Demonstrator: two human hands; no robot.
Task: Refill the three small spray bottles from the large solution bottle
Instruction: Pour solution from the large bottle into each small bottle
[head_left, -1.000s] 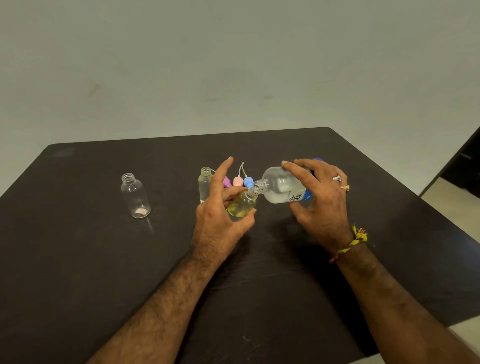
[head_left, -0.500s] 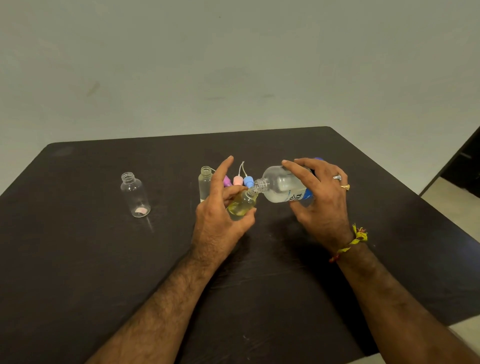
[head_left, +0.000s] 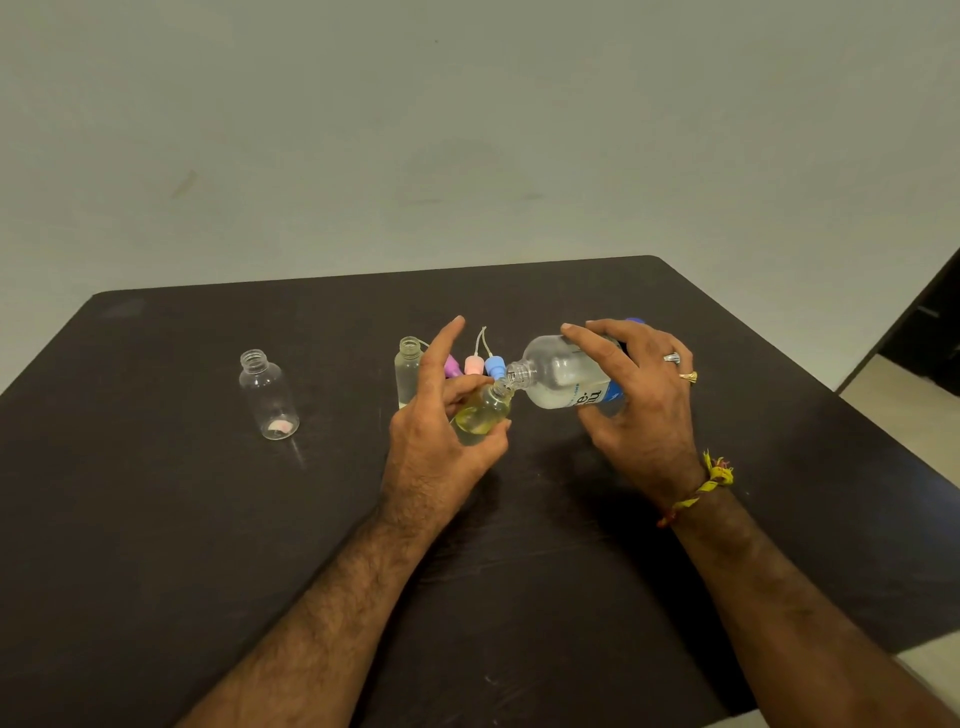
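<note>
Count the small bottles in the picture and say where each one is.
3. One small bottle stands alone at the left, one stands behind the left hand, and one is held tilted in that hand. None seems hidden.

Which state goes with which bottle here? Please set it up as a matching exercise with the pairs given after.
Things:
1. large solution bottle
2. small bottle in the left hand
3. small bottle at far left
4. small bottle behind the left hand

States:
A. stands alone, uncapped, nearly empty, with a pinkish bit at the bottom
B. tipped on its side in the right hand, mouth at another bottle's neck
C. tilted, holding yellowish liquid
D. upright on the table, uncapped, partly hidden

Pairs: 1-B, 2-C, 3-A, 4-D
</note>
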